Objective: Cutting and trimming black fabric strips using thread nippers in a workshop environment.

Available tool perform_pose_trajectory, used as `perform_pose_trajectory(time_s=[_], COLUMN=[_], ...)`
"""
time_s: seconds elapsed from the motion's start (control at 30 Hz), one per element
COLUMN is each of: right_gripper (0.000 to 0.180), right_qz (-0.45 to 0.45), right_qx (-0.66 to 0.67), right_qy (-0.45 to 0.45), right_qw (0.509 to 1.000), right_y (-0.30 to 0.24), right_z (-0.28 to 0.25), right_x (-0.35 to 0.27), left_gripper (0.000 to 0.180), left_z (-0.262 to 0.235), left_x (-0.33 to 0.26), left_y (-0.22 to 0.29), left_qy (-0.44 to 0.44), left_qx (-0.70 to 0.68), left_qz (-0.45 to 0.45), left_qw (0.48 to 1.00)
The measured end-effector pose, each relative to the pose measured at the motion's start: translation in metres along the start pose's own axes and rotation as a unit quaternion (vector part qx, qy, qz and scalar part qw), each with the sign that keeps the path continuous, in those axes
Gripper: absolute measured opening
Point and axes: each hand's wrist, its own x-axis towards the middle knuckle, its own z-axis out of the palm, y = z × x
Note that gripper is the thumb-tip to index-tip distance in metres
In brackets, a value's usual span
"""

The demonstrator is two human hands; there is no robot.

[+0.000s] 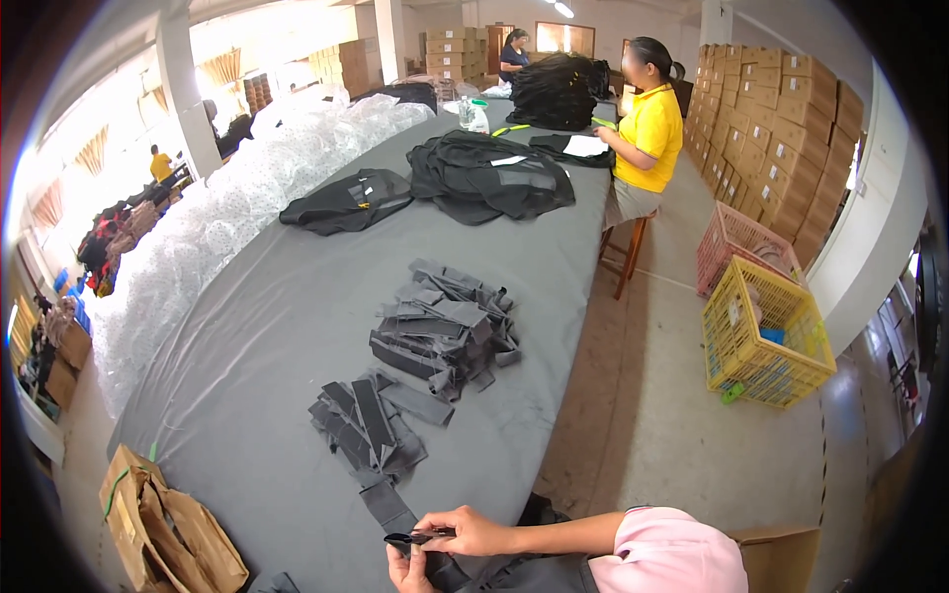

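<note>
Close to the table's near edge, my left hand (408,571) is closed, pinching a folded dark fabric strip (397,540) between thumb and finger. My right hand (465,532) meets it from the right, its fingers closed round a narrow dark object too small to name. A flat grey strip (388,508) lies just beyond both hands. Past it is a loose pile of dark grey fabric strips (368,425), and farther off a larger pile of similar strips (445,326). Dark cloth hangs below my hands, partly cut off by the frame.
The long grey-covered table (247,366) carries folded black garments (489,173) and a tall black stack (554,91). Clear plastic bags (227,198) line its left side. A brown paper bag (168,524) stands near left. A person in yellow (652,138) sits at right, beyond yellow (766,341) and pink crates.
</note>
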Motion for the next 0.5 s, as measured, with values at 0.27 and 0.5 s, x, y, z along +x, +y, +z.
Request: perform_pose_trajectory(time_s=[0.27, 0.5], right_gripper=[0.023, 0.017], right_qz=[0.011, -0.024], right_qx=[0.022, 0.097], right_qy=[-0.025, 0.017], right_qw=[0.999, 0.995], right_y=[0.002, -0.018], right_z=[0.007, 0.004], right_x=[0.012, 0.011], left_gripper=[0.024, 0.025], left_z=[0.007, 0.001], left_x=[-0.001, 0.004], left_y=[0.011, 0.017], left_qy=[0.066, 0.080], left_qx=[0.012, -0.020], left_qz=[-0.011, -0.008], left_qw=[0.998, 0.997])
